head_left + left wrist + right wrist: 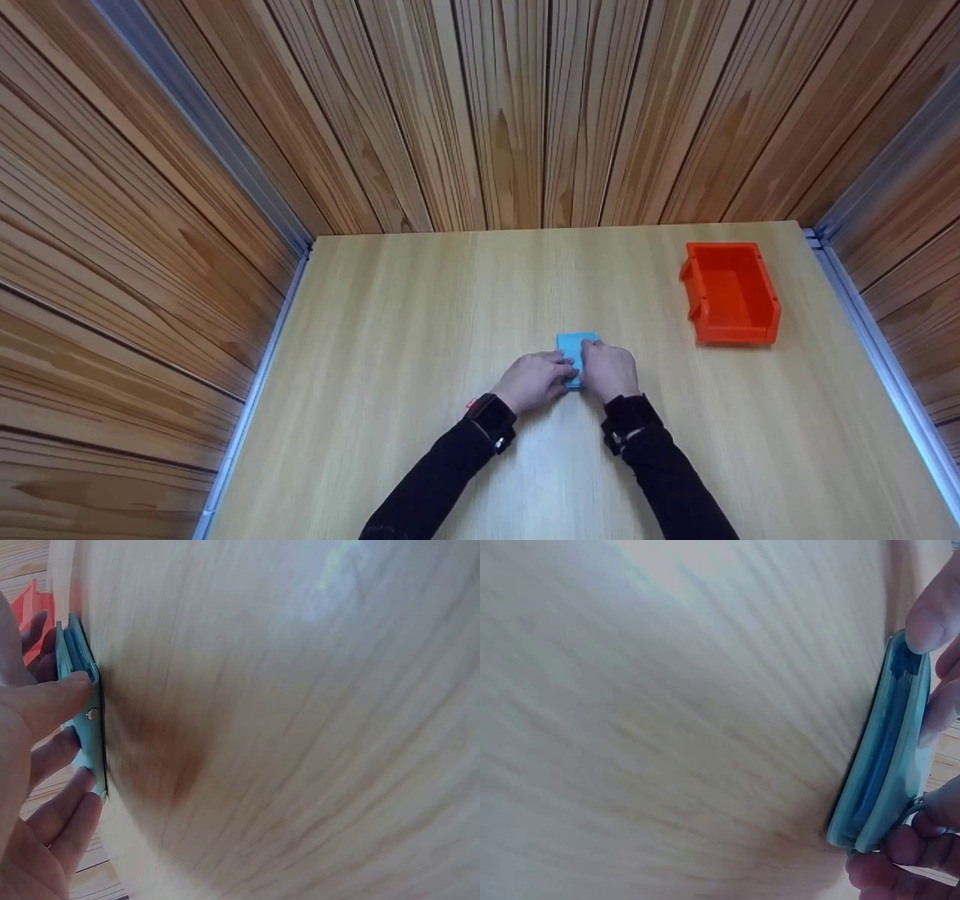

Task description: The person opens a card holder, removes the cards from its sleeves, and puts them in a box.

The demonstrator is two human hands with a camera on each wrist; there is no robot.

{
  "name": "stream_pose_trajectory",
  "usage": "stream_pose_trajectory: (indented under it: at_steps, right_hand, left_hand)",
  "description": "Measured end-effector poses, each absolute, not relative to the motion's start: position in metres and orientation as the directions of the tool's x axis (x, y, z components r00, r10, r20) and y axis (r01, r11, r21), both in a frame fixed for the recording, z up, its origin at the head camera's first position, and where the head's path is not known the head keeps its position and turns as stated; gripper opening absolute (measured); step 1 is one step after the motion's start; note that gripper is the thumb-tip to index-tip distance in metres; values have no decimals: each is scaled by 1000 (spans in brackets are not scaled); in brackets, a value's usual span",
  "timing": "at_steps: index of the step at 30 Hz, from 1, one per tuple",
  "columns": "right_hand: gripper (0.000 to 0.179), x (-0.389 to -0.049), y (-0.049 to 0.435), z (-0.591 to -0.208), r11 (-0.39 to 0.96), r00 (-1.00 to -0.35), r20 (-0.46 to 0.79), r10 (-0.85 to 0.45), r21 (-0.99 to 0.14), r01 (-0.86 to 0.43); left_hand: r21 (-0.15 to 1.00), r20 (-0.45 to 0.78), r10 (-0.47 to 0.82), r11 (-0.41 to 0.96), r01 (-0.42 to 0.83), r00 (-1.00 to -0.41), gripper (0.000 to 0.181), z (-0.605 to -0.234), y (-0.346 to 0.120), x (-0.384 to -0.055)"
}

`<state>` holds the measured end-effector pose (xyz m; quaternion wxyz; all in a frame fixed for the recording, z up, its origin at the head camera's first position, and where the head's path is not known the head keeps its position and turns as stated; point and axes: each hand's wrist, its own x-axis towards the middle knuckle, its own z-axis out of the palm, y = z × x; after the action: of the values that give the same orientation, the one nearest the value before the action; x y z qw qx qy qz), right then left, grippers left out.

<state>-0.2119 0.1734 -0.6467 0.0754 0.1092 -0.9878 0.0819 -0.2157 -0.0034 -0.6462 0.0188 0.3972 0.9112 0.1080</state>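
Note:
A light blue folded wallet (574, 343) lies at the middle of the table between both hands. My left hand (531, 380) holds its left side, with fingertips over the face. At the opposite side, my right hand (610, 370) grips the edge. In the left wrist view the wallet (91, 736) shows a small round metal stud, and a thumb presses near its upper corner. Seen from the right wrist, the wallet (885, 757) has a gap between its two covers with darker blue inside. Fingers cover much of its far side.
A red-orange plastic bin (735, 292) stands at the back right of the light wood table (420, 300). Wood-plank walls (495, 112) rise behind and at both sides, with metal rails along the table's side edges.

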Motion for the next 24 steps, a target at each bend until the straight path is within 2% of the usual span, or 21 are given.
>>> stream_pose_trajectory:
  at_steps: [5, 8, 10, 13, 16, 20, 24]
  right_hand:
    - [7, -212, 175, -647, 959, -967, 160, -200, -172, -227]
    - [6, -211, 176, -647, 955, -967, 156, -202, -189, -230]
    - [6, -211, 177, -647, 951, -964, 169, -204, -199, -236]
    - [5, -210, 179, -648, 943, -959, 192, -209, -218, -250]
    - [4, -210, 182, -649, 937, -955, 210, -208, -238, -256]
    - [8, -210, 185, -648, 934, -964, 189, -187, -268, -234]
    - [11, -210, 190, -643, 939, -981, 115, -154, -292, -182]
  left_hand:
    - [250, 72, 705, 672, 697, -706, 30, -650, 1, -216]
    - [368, 95, 637, 692, 621, -765, 27, -652, 6, -213]
    - [519, 83, 561, 681, 516, -824, 25, -653, 10, -211]
    - [760, 5, 426, 586, 280, -905, 27, -652, 15, -211]
    - [886, -71, 316, 455, 85, -946, 29, -651, 19, -214]
    - [945, -95, 231, 327, -15, -968, 29, -649, 24, -219]
    - [969, -112, 186, 236, -66, -976, 38, -645, 31, -220]
